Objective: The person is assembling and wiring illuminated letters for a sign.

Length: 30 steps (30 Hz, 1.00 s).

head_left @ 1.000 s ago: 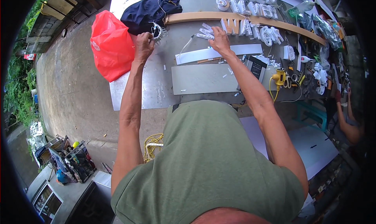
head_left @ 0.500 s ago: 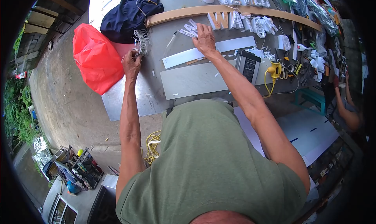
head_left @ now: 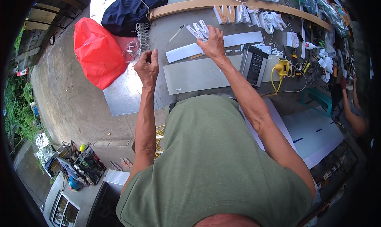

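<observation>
My right hand [head_left: 212, 44] has its fingers closed on the right end of a white channel letter [head_left: 197, 30], a zigzag piece with a thin wire trailing from its left side. The piece is tilted above the grey table, and my fingers hide part of it. My left hand [head_left: 147, 69] is raised at the table's left part, its fingers curled with the thumb pointing up. Whether anything small is in it I cannot make out. Beyond that hand lies a looped white strip [head_left: 143, 35], beside a red plastic bag [head_left: 95, 54] and a dark blue cloth [head_left: 129, 12].
A long brown strip [head_left: 186, 8] crosses the table's back, with more white letter pieces [head_left: 242, 14] along it. Nearer are a white strip [head_left: 238, 39], a grey panel [head_left: 198, 74], a metal power supply box [head_left: 254, 66] and a yellow socket [head_left: 282, 67]. Another person's arm [head_left: 349, 104] shows at far right.
My left hand has left the looped strip and moved right and nearer to me. My right hand has shifted slightly right and nearer, and the letter it touches has turned more upright.
</observation>
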Each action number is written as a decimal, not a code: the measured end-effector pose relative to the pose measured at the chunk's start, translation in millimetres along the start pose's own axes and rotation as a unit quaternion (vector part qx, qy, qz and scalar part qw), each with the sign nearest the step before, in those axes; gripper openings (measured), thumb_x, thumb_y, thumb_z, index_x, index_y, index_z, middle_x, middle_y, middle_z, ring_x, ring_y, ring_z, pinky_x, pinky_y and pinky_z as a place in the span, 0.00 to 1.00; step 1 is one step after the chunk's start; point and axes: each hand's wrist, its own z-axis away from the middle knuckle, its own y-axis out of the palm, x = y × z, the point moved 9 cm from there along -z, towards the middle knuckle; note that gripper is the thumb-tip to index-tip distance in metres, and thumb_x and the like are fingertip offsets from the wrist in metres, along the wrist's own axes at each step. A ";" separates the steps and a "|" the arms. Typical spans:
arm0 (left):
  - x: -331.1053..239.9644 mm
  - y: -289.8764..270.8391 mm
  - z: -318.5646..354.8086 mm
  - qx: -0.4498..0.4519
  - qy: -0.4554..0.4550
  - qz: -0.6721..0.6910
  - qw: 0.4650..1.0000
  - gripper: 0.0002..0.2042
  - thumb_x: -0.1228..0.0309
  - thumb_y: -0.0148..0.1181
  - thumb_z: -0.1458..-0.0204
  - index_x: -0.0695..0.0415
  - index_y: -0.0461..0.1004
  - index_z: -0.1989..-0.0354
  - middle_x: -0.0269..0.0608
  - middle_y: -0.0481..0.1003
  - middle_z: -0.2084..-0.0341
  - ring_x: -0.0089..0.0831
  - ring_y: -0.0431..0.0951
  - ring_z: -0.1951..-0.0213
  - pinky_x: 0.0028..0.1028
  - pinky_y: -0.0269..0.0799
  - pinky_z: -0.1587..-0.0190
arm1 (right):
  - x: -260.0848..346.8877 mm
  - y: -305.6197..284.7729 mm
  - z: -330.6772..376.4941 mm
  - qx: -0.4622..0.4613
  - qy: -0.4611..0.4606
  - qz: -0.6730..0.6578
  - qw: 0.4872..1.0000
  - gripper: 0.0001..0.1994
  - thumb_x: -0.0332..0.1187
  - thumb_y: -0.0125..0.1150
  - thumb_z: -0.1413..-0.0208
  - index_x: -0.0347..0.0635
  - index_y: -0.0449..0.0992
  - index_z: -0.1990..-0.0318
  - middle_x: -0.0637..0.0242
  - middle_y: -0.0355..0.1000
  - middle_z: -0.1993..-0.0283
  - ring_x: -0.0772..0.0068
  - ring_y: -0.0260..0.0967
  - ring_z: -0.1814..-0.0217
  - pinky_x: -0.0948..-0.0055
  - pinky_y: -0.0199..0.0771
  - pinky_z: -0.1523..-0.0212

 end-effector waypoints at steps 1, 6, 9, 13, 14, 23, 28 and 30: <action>9.3 26.0 16.9 0.107 -0.113 0.044 0.987 0.17 0.58 0.64 0.40 0.64 0.82 0.65 0.36 0.81 0.76 0.19 0.75 0.77 0.23 0.70 0.74 | 3.7 -4.7 8.9 0.001 0.002 0.000 1.000 0.29 0.37 0.70 0.57 0.32 0.71 0.47 0.48 0.71 0.53 0.48 0.66 0.48 0.54 0.66 0.43; 9.9 99.4 73.7 0.194 -0.402 0.423 0.788 0.28 0.54 0.56 0.36 0.74 0.73 0.48 0.57 0.79 0.55 0.33 0.84 0.66 0.23 0.74 0.75 | 11.6 -23.9 72.5 0.043 0.046 -0.072 0.995 0.28 0.36 0.69 0.57 0.30 0.71 0.48 0.45 0.71 0.53 0.46 0.65 0.47 0.52 0.66 0.43; 16.6 100.8 61.4 0.158 -0.361 0.404 0.825 0.22 0.57 0.58 0.36 0.71 0.75 0.52 0.54 0.80 0.57 0.31 0.84 0.68 0.19 0.67 0.82 | 9.2 -29.6 116.6 0.076 0.061 -0.059 0.993 0.29 0.36 0.69 0.56 0.30 0.70 0.47 0.46 0.68 0.52 0.46 0.64 0.48 0.52 0.68 0.45; 17.9 107.8 59.4 0.170 -0.293 0.368 0.866 0.16 0.64 0.59 0.36 0.69 0.76 0.54 0.48 0.82 0.61 0.24 0.81 0.73 0.17 0.61 0.85 | -5.6 -29.6 158.5 0.092 0.076 -0.032 0.992 0.29 0.36 0.70 0.56 0.30 0.70 0.46 0.46 0.66 0.53 0.45 0.63 0.48 0.52 0.67 0.44; 17.9 111.0 62.8 0.177 -0.292 0.364 0.867 0.16 0.64 0.59 0.36 0.69 0.76 0.54 0.48 0.82 0.61 0.24 0.81 0.73 0.17 0.61 0.85 | -9.3 -29.3 166.6 0.094 0.082 -0.016 0.992 0.29 0.35 0.70 0.56 0.31 0.69 0.46 0.46 0.65 0.53 0.44 0.63 0.48 0.52 0.67 0.44; -26.8 121.7 88.8 0.321 -0.153 0.294 0.887 0.11 0.67 0.57 0.36 0.63 0.79 0.56 0.34 0.77 0.74 0.16 0.71 0.74 0.18 0.64 0.76 | -8.6 -45.2 206.5 0.111 0.110 -0.034 0.987 0.27 0.35 0.70 0.53 0.34 0.71 0.45 0.53 0.66 0.52 0.51 0.65 0.46 0.56 0.67 0.43; -45.9 125.5 114.1 0.435 -0.067 0.214 0.872 0.14 0.62 0.57 0.36 0.62 0.81 0.60 0.33 0.76 0.76 0.18 0.70 0.73 0.22 0.65 0.69 | -1.8 -66.4 191.4 0.058 0.151 -0.239 0.958 0.19 0.34 0.65 0.42 0.39 0.74 0.44 0.63 0.75 0.59 0.69 0.75 0.61 0.71 0.76 0.63; -49.1 125.5 122.2 0.448 -0.052 0.209 0.868 0.16 0.59 0.57 0.36 0.61 0.82 0.62 0.30 0.74 0.77 0.18 0.69 0.73 0.23 0.64 0.69 | -1.3 -63.8 186.0 0.061 0.191 -0.283 0.938 0.17 0.35 0.64 0.38 0.38 0.75 0.44 0.66 0.77 0.60 0.78 0.74 0.62 0.78 0.75 0.65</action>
